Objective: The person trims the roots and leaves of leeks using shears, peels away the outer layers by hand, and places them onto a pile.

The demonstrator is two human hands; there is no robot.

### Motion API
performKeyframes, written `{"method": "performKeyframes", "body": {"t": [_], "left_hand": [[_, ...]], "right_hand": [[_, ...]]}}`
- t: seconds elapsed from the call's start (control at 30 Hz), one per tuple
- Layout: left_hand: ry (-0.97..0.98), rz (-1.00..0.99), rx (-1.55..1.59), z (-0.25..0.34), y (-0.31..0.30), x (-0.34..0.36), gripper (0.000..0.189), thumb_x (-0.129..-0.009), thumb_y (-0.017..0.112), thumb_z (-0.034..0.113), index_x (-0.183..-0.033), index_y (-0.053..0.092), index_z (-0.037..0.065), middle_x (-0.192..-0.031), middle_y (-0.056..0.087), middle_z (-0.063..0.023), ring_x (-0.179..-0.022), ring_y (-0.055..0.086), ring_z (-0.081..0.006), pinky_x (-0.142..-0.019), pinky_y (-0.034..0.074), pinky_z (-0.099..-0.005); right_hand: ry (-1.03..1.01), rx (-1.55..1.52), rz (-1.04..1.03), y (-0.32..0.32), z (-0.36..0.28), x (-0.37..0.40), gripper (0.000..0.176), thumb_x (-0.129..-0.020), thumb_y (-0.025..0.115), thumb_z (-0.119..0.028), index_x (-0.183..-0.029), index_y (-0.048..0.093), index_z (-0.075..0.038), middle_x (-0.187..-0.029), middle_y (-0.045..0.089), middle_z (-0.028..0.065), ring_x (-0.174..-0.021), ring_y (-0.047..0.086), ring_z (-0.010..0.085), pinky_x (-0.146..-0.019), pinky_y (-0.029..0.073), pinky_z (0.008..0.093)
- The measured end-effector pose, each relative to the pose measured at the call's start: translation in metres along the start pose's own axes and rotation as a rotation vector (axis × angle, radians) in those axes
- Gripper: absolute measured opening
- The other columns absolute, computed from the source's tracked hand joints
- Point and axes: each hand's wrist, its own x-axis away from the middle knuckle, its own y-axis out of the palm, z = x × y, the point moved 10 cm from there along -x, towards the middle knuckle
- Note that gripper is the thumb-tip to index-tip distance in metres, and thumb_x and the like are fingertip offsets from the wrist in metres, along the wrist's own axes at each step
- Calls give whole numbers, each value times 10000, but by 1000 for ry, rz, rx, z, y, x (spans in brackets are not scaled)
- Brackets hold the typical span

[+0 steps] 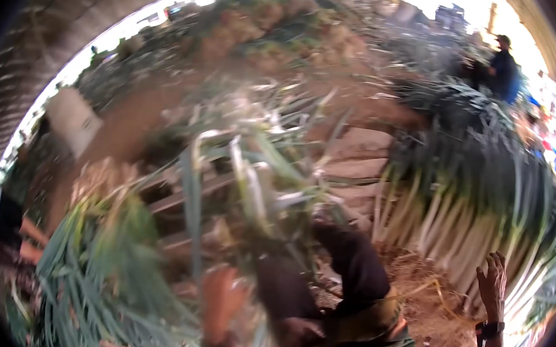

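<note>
My left hand (224,301) is low in the middle of the head view, smeared by motion, so I cannot tell whether its fingers are closed on anything. Right above it, loose green onion leaves (252,165) show blurred in front of my dark-trousered legs. My right hand (493,285) is raised at the lower right with a dark band on the wrist. Its fingers are stretched out and hold nothing. Close beside it lies a long row of green onions (446,215), pale stems toward me and dark green tops pointing away.
A heap of green onions (111,271) droops at the lower left, beside another person's arm (31,241). Flat wooden boards (359,157) lie ahead. Straw and dry scraps (436,326) cover the ground. A person in dark clothes (503,71) stands far right, under an arched roof.
</note>
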Motion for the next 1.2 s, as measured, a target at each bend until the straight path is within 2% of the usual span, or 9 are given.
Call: {"method": "performKeyframes", "body": {"t": [0.2,0.33,0.4,0.63,0.73,0.87,1.07,1.13,1.2], "left_hand": [[-252,7,307,-61,46,78,289,-836,757,213,-1077,690,67,-1109,686,-141,-1063,642,-334,-910,501,-433],[-379,114,279,-70,35,106,345,-848,759,224,-1128,653,51,-1087,668,-202,-1005,657,-354,-878,531,-432],[-607,178,304,-95,32,115,449,-833,771,247,-1180,594,23,-1129,641,-215,-1028,635,-391,-875,518,-465],[-538,293,-18,-138,14,56,693,-826,749,410,-1308,482,-12,-1284,559,-255,-1212,501,-428,-1025,383,-531],[-656,95,-139,-152,57,43,774,-830,714,520,-1329,473,-20,-1312,543,-271,-1244,488,-419,-1047,362,-546],[-570,-103,121,-108,78,2,850,-822,694,592,-1367,482,-25,-1283,603,-286,-1221,561,-411,-1062,397,-505],[-291,-43,460,-77,114,-32,790,-794,748,566,-1256,553,-44,-1182,639,-302,-1129,605,-457,-957,474,-514],[-264,-66,535,-69,111,-39,788,-776,775,549,-1255,555,-36,-1186,643,-291,-1127,614,-439,-926,489,-501],[-302,-99,552,-63,109,-46,796,-762,791,544,-1260,556,-30,-1188,644,-283,-1122,621,-424,-916,494,-492]], "right_hand": [[-662,-599,-71,-52,-322,-41,655,-757,806,-125,-1349,541,-26,-1336,587,184,-1226,568,382,-1046,480,437],[-1061,-375,-256,-22,-460,-21,765,-787,781,-236,-1418,438,27,-1418,500,218,-1358,446,368,-1141,367,454],[-1203,-359,-226,19,-494,-14,809,-789,794,-332,-1409,437,45,-1390,496,217,-1284,477,364,-1036,440,439],[-1154,-306,-236,88,-546,1,879,-689,843,-491,-1317,480,4,-1238,527,206,-1176,517,350,-913,479,461],[-1115,-317,-277,85,-558,0,889,-690,816,-457,-1366,471,5,-1283,510,208,-1202,492,360,-926,474,474],[-1182,-281,-268,96,-575,10,832,-709,785,-331,-1384,452,22,-1259,514,223,-1174,512,371,-890,483,463],[-1126,-352,-364,106,-585,0,759,-759,729,-197,-1408,421,47,-1208,529,267,-1064,571,403,-853,527,448],[-1283,-479,-319,75,-580,-8,760,-753,723,-196,-1425,440,16,-1182,581,249,-1098,575,425,-887,532,488],[-1031,-695,-583,48,-560,-38,747,-766,732,-220,-1423,456,4,-1238,592,252,-1162,576,379,-907,531,447]]}}
